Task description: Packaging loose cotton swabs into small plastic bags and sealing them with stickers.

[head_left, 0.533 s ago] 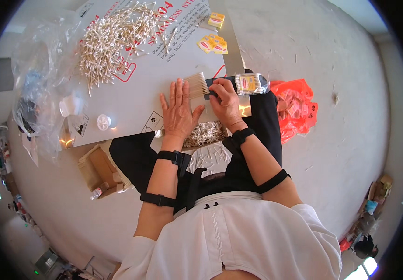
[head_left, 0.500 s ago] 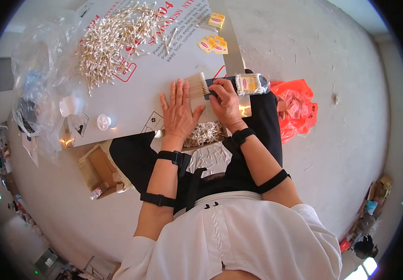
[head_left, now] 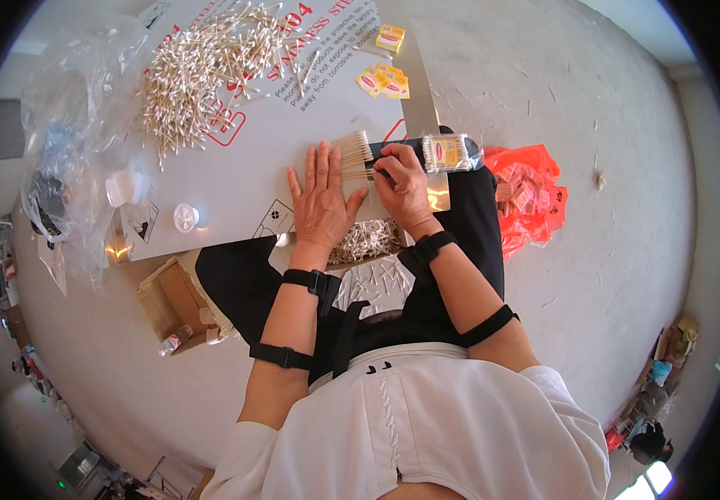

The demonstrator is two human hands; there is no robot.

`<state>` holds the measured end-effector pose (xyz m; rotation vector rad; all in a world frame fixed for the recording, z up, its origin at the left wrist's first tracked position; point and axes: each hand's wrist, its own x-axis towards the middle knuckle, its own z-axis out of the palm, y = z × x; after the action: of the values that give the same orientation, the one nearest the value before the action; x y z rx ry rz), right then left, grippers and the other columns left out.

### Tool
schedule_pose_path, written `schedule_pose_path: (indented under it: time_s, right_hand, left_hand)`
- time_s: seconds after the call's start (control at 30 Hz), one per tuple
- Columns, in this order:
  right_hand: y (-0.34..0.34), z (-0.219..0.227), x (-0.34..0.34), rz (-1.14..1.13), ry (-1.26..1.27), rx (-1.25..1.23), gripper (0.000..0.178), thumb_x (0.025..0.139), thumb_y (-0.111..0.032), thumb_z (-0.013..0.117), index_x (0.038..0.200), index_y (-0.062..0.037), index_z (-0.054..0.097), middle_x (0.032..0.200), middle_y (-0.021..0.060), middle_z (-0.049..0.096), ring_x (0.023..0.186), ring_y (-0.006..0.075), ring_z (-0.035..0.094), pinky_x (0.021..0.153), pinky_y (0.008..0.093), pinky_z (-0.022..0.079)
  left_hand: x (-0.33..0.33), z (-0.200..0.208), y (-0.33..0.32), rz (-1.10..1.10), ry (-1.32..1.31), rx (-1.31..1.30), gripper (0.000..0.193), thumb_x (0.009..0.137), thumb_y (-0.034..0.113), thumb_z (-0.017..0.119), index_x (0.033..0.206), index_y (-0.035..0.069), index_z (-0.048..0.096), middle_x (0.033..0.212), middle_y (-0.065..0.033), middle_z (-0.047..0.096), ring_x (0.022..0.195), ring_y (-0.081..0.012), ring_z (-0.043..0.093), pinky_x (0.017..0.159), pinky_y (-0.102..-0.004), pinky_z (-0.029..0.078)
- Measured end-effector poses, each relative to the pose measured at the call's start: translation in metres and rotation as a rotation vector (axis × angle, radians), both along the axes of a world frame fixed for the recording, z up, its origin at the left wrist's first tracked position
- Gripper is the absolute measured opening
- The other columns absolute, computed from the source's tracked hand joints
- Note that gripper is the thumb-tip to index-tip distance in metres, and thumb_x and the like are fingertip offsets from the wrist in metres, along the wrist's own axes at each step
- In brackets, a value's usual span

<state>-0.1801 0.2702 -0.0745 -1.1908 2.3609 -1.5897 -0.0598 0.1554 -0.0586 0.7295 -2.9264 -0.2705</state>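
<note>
My left hand (head_left: 321, 200) lies flat on the table, fingers stretched out over one end of a row of cotton swabs (head_left: 352, 150). To its right, my right hand (head_left: 403, 185) has its fingers curled together at the swabs' other ends, over a dark flat strip (head_left: 383, 151). What the fingertips pinch, if anything, is hidden. On the strip's right part rests a clear packet of cotton swabs (head_left: 443, 153) with a yellow label, just beyond my right hand. A few swabs at the row's near side lie slightly apart from the others.
A large heap of cotton swabs (head_left: 189, 83) covers the far left of the metal table (head_left: 243, 179). Yellow cards (head_left: 383, 81), a small round white container (head_left: 185, 217) and plastic bags (head_left: 72, 158) lie around. Below are a swab-filled box (head_left: 366, 242), a cardboard box (head_left: 178, 304) and a red bag (head_left: 535, 158).
Several swabs at the near side of the row have separated slightly from the rest, beside my right fingertips. Both hands stay in nearly the same places.
</note>
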Motion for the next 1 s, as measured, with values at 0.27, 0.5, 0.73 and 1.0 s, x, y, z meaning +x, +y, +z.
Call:
schedule_pose_path:
  time_s: [0.27,0.5,0.73,1.0]
  right_hand:
    - [-0.005,0.005,0.001,-0.046,-0.018,0.02,0.025,0.075,-0.002,0.067,0.1,-0.0051,0.064,0.101,0.0128,0.058,0.092,0.0317,0.061,0.079,0.0386,0.052]
    - [-0.006,0.003,0.001,-0.044,-0.005,0.024,0.02,0.076,-0.003,0.066,0.096,-0.0053,0.066,0.101,0.012,0.058,0.092,0.0306,0.06,0.079,0.0385,0.051]
    - [-0.007,0.003,0.0,-0.063,-0.022,0.013,0.021,0.075,-0.005,0.068,0.096,-0.0062,0.066,0.1,0.0112,0.059,0.09,0.0302,0.061,0.076,0.0387,0.052]
    - [-0.015,0.009,-0.007,-0.083,0.038,0.163,0.02,0.076,-0.009,0.068,0.096,-0.0121,0.068,0.093,0.0073,0.06,0.087,0.0284,0.063,0.071,0.0395,0.052]
  left_hand:
    - [0.0,0.002,0.001,0.007,-0.006,0.018,0.084,0.088,0.052,0.058,0.151,0.008,0.025,0.159,-0.0094,0.02,0.147,-0.0277,0.018,0.116,-0.058,0.01]
    - [0.0,0.001,0.001,0.01,-0.016,0.01,0.084,0.087,0.052,0.058,0.151,0.008,0.025,0.159,-0.0094,0.02,0.147,-0.0278,0.018,0.116,-0.0581,0.01]
    - [-0.001,0.003,0.001,0.011,-0.01,0.014,0.083,0.087,0.052,0.058,0.151,0.008,0.026,0.159,-0.0095,0.021,0.146,-0.0281,0.019,0.116,-0.0581,0.01]
    - [0.0,0.001,0.001,0.018,0.001,0.039,0.083,0.087,0.051,0.058,0.15,0.008,0.027,0.159,-0.0091,0.021,0.147,-0.0281,0.019,0.116,-0.058,0.009]
